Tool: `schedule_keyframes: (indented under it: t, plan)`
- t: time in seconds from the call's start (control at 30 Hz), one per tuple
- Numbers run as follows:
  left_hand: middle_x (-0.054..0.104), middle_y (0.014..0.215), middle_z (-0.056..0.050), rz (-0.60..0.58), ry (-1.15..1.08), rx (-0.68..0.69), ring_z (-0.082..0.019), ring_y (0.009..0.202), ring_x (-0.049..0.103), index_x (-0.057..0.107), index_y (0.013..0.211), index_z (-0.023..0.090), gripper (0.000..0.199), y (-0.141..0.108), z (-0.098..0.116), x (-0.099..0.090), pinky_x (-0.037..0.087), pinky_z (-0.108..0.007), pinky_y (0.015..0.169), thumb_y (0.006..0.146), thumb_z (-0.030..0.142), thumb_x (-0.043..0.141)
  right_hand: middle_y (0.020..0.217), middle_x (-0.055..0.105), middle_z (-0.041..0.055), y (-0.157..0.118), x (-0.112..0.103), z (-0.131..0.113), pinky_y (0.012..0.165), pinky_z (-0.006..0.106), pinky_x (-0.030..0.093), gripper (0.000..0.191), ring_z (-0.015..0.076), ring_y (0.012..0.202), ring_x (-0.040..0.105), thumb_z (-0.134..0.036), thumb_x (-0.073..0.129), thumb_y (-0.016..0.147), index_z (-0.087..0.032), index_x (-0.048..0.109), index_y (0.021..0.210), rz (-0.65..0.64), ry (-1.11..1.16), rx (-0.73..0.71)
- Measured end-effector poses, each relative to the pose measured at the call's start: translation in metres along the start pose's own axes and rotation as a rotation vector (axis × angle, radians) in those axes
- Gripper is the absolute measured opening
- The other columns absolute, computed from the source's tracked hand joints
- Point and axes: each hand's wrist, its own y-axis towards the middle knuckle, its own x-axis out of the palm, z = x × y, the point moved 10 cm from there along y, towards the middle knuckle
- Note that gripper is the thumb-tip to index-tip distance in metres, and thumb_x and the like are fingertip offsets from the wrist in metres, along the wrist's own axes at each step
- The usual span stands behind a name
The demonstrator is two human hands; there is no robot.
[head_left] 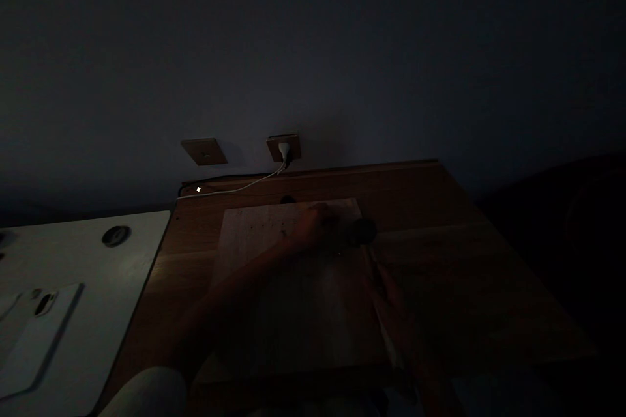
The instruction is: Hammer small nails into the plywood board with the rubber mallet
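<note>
The scene is very dark. A pale board (288, 300) lies on the wooden table (440, 260), with a row of small dark marks near its far edge. My left hand (310, 225) rests over the far part of the board, its fingers bent together; what they hold, if anything, is too dark to make out. On the right, my right hand (391, 303) is wrapped round the light handle of a hammer-like tool (364, 232). The tool's dark round head is just right of my left hand, over the board's right edge.
A white table (132, 267) adjoins on the left, bearing a pale phone-like object (42, 339) and a dark round fitting (116, 235). A white cable (235, 191) runs along the far edge to a wall socket (283, 147). Another wall plate (204, 151) is left of it.
</note>
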Motion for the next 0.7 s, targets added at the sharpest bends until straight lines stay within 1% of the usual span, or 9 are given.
schedule_keyframes:
  t: [0.07, 0.13, 0.2, 0.27, 0.33, 0.4, 0.5, 0.6, 0.7]
  plan:
    - [0.076, 0.113, -0.008, 0.035, -0.018, -0.019, -0.020, 0.106, 0.070, 0.075, 0.115, 0.017, 0.029, -0.001, -0.003, -0.001, 0.054, -0.031, 0.098, 0.090, 0.011, 0.060, 0.107, 0.077, 0.0100, 0.004, 0.001, -0.006, 0.068, 0.034, 0.057, 0.081, 0.0256, 0.082, 0.072, -0.073, 0.055, 0.084, -0.020, 0.056, 0.145, -0.035, -0.001, 0.009]
    - [0.076, 0.117, -0.009, 0.055, -0.031, -0.034, -0.020, 0.107, 0.071, 0.072, 0.121, 0.016, 0.033, -0.002, -0.004, -0.002, 0.054, -0.031, 0.098, 0.091, 0.012, 0.059, 0.092, 0.076, 0.0074, 0.009, -0.002, -0.015, 0.065, 0.033, 0.054, 0.081, 0.0241, 0.074, 0.069, -0.070, 0.056, 0.085, -0.018, 0.054, 0.146, -0.021, -0.005, -0.002]
    - [0.075, 0.119, -0.009, 0.062, -0.035, -0.036, -0.021, 0.107, 0.071, 0.069, 0.124, 0.016, 0.035, -0.003, -0.004, -0.002, 0.055, -0.031, 0.097, 0.090, 0.014, 0.060, 0.069, 0.067, 0.0012, 0.014, -0.001, -0.025, 0.058, 0.032, 0.050, 0.083, 0.0226, 0.063, 0.063, -0.069, 0.056, 0.083, -0.015, 0.051, 0.147, -0.031, 0.001, -0.012]
    - [0.075, 0.121, -0.010, 0.069, -0.043, -0.024, -0.021, 0.109, 0.070, 0.067, 0.126, 0.016, 0.040, -0.004, -0.003, -0.003, 0.055, -0.032, 0.097, 0.087, 0.013, 0.062, 0.059, 0.058, -0.0034, 0.019, 0.002, -0.037, 0.051, 0.031, 0.046, 0.085, 0.0211, 0.055, 0.058, -0.069, 0.058, 0.080, -0.014, 0.051, 0.145, -0.047, 0.018, -0.033]
    - [0.074, 0.122, -0.009, 0.075, -0.069, -0.018, -0.021, 0.109, 0.070, 0.067, 0.125, 0.016, 0.042, -0.004, -0.003, -0.003, 0.054, -0.032, 0.097, 0.084, 0.011, 0.063, 0.058, 0.056, -0.0045, 0.021, 0.005, -0.049, 0.049, 0.030, 0.044, 0.082, 0.0202, 0.053, 0.057, -0.068, 0.059, 0.078, -0.015, 0.052, 0.141, -0.058, 0.035, -0.077]
    - [0.075, 0.117, -0.007, 0.064, -0.102, -0.035, -0.020, 0.104, 0.071, 0.067, 0.123, 0.017, 0.040, -0.003, -0.005, -0.002, 0.055, -0.030, 0.094, 0.084, 0.010, 0.061, 0.056, 0.056, -0.0057, 0.023, 0.013, -0.054, 0.047, 0.029, 0.044, 0.080, 0.0198, 0.050, 0.056, -0.066, 0.058, 0.081, -0.016, 0.050, 0.143, -0.095, 0.044, -0.104]
    - [0.077, 0.113, -0.007, 0.058, -0.143, -0.061, -0.020, 0.099, 0.073, 0.065, 0.125, 0.016, 0.041, -0.003, -0.008, -0.001, 0.056, -0.030, 0.090, 0.085, 0.009, 0.061, 0.052, 0.053, -0.0082, 0.024, 0.023, -0.051, 0.043, 0.028, 0.041, 0.080, 0.0182, 0.043, 0.053, -0.063, 0.055, 0.085, -0.015, 0.042, 0.148, -0.138, 0.047, -0.109]
    - [0.075, 0.121, -0.010, 0.085, -0.183, -0.048, -0.022, 0.108, 0.072, 0.061, 0.132, 0.015, 0.048, -0.004, -0.007, -0.002, 0.056, -0.033, 0.095, 0.085, 0.009, 0.062, 0.051, 0.051, -0.0089, 0.025, 0.030, -0.044, 0.040, 0.026, 0.038, 0.080, 0.0171, 0.041, 0.051, -0.063, 0.054, 0.087, -0.015, 0.040, 0.150, -0.152, 0.037, -0.103]
    - [0.074, 0.123, -0.013, 0.094, -0.178, -0.044, -0.026, 0.110, 0.071, 0.060, 0.133, 0.014, 0.051, -0.005, -0.009, -0.002, 0.056, -0.036, 0.096, 0.082, 0.010, 0.065, 0.051, 0.050, -0.0090, 0.025, 0.032, -0.039, 0.040, 0.026, 0.037, 0.083, 0.0175, 0.042, 0.052, -0.066, 0.054, 0.087, -0.016, 0.041, 0.152, -0.149, 0.016, -0.078]
